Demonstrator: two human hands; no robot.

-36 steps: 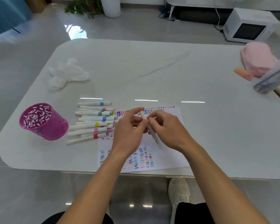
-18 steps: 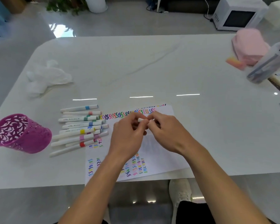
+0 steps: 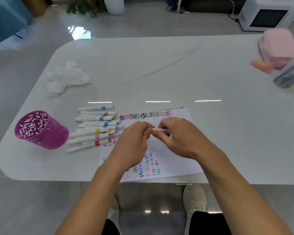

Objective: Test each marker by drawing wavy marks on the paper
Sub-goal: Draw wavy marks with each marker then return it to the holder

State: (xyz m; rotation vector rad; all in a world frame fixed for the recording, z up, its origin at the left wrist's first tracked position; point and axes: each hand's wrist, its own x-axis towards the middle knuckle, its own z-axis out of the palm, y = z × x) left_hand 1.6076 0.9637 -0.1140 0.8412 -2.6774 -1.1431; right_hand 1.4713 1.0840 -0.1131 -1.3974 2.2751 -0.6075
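A white marker [image 3: 160, 130] lies level between both hands above the paper [image 3: 178, 160]. My right hand [image 3: 180, 138] grips its right part. My left hand [image 3: 134, 143] pinches its left end, which is hidden by the fingers. The paper carries a row of coloured wavy marks along its far edge and several short marks near the table's front edge. Several white markers [image 3: 95, 128] with coloured bands lie side by side just left of the paper.
A purple perforated pen cup [image 3: 41, 131] stands at the left. Crumpled white tissue [image 3: 66, 78] lies farther back. A pink cloth [image 3: 277, 48], an orange-pink block [image 3: 261, 66] and a clear container [image 3: 290, 73] sit at the right edge. The table's front edge [image 3: 58, 179] is near.
The marker has turned from slanted and pointing down at the paper to level between the hands. Both hands have stayed together over the paper; the camera view has shifted.
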